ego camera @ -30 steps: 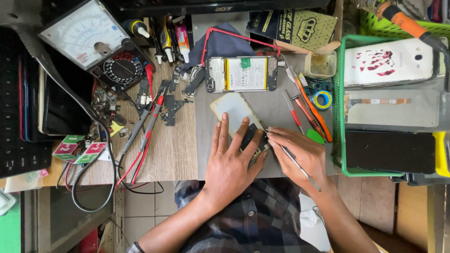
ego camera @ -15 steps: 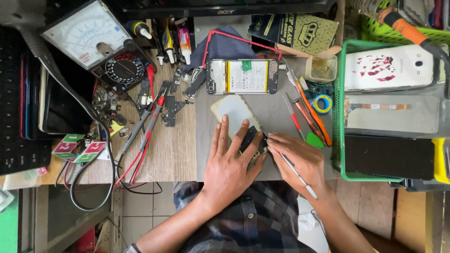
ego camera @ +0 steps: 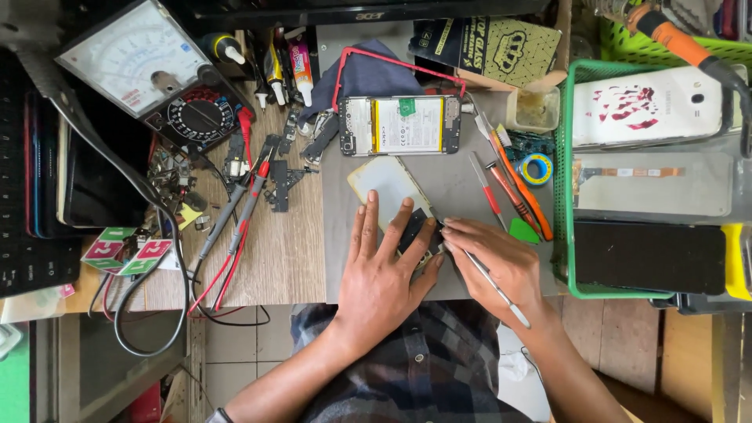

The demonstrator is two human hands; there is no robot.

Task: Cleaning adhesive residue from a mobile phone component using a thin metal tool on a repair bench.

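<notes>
My left hand (ego camera: 384, 270) lies flat with fingers spread over a phone back cover (ego camera: 386, 186), pinning a small black part (ego camera: 415, 227) against the grey work mat (ego camera: 446, 184). My right hand (ego camera: 493, 258) grips thin metal tweezers (ego camera: 489, 282) whose tip meets the black part beside my left fingertips. An opened phone (ego camera: 403, 125) with its battery showing lies farther back on the mat.
An analog multimeter (ego camera: 149, 70) with red and black probe leads (ego camera: 235, 227) lies left. Screwdrivers (ego camera: 509, 184), a tape roll (ego camera: 536, 168) and a green pick (ego camera: 523, 231) sit right of my hands. A green basket (ego camera: 562, 196) holds phones and screens.
Both hands stay on the part; the tweezers have shifted only slightly in my right hand.
</notes>
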